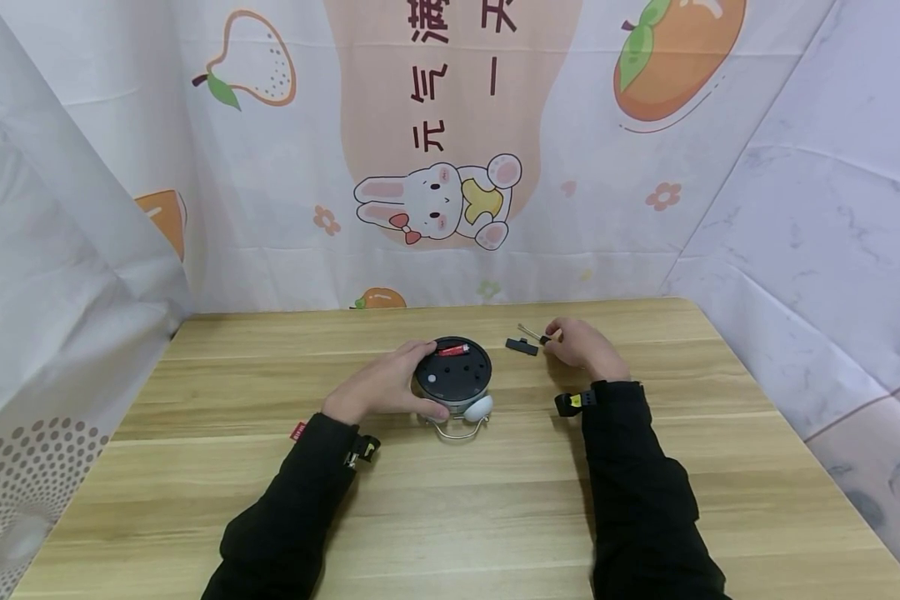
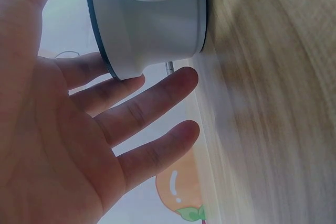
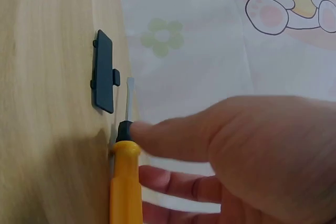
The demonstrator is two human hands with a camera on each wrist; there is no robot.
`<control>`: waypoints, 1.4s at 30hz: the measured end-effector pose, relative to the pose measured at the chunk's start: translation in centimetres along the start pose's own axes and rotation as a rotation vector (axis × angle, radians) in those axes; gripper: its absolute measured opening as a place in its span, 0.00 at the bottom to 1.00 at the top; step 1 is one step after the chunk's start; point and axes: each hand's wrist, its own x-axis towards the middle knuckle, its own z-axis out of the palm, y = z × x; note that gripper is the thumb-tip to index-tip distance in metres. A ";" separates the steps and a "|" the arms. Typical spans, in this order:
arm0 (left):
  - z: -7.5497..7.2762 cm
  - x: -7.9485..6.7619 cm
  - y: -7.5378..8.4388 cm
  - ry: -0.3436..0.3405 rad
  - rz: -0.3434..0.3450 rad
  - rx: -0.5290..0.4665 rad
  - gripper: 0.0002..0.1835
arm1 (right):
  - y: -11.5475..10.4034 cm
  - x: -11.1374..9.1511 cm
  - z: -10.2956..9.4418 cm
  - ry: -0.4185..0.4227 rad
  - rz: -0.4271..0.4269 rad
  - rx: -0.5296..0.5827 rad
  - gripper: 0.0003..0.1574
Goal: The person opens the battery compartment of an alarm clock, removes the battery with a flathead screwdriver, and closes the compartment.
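A round alarm clock [image 1: 457, 379] lies with its black back facing up, and a red battery [image 1: 453, 350] shows in its slot. My left hand [image 1: 390, 383] holds the clock by its left side, thumb near the white bell [image 1: 478, 408] and fingers around the far edge. In the left wrist view two fingers [image 2: 157, 150] stretch free below the clock's white casing [image 2: 149, 30]. My right hand [image 1: 581, 346] pinches a screwdriver with a yellow handle [image 3: 126, 182] near its black collar, low over the table. Beside the screwdriver's tip lies the black battery cover [image 3: 104, 72].
The wooden table [image 1: 525, 517] ends at a printed cloth backdrop [image 1: 270, 208] behind the clock. A wire loop [image 1: 457, 435] sticks out from the clock's near side. More cloth hangs at the left and right.
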 end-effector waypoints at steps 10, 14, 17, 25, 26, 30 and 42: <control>0.0 -0.1 0.1 0.000 0.001 0.000 0.63 | -1.1 0.8 0.3 0.056 -0.202 0.109 0.27; -0.1 -0.2 0.2 0.000 -0.001 -0.004 0.64 | -2.0 0.7 0.3 -0.033 -0.314 0.204 0.36; -0.1 -0.2 0.2 -0.002 -0.001 -0.009 0.64 | -2.7 0.7 0.5 -0.138 -0.393 0.277 0.45; -0.2 -0.2 0.2 -0.008 -0.008 -0.020 0.63 | -4.4 0.6 1.5 -0.328 -0.426 0.332 0.61; -0.2 -0.2 0.3 -0.009 -0.010 -0.018 0.63 | -4.5 0.7 1.7 -0.343 -0.427 0.336 0.61; -0.3 -0.3 0.5 -0.015 -0.007 -0.016 0.63 | -4.8 0.5 2.0 -0.409 -0.434 0.373 0.63; -0.6 -0.3 0.7 -0.019 -0.005 -0.021 0.63 | -5.1 0.8 2.6 -0.447 -0.424 0.391 0.58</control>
